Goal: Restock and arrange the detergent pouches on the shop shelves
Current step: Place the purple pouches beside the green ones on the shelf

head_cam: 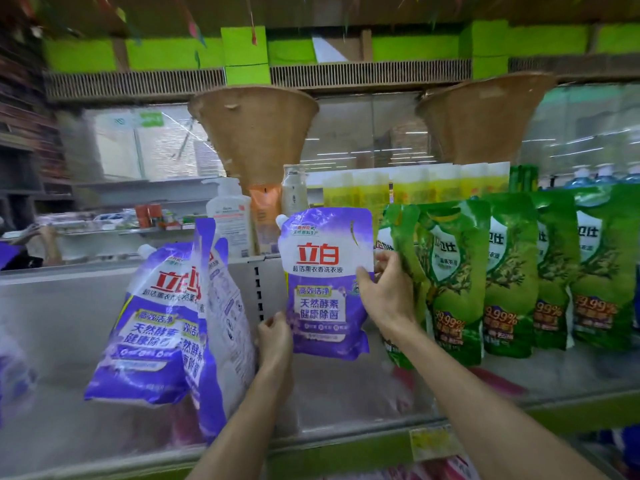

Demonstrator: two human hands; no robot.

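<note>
A purple and white detergent pouch (323, 282) stands upright on the metal shelf (346, 403), facing me. My right hand (386, 292) grips its right edge at mid height. My left hand (275, 337) holds its lower left corner. To the left, two or three more purple pouches (162, 323) lean together on the same shelf, one turned sideways. To the right stands a row of several green detergent pouches (502, 271), the nearest one touching my right hand.
Behind the pouches, a higher shelf carries a white pump bottle (230, 216), an orange pack, a pale bottle and yellow packs (415, 185). Two woven baskets (254, 133) hang above. The shelf's green front rail (346, 448) runs below my arms.
</note>
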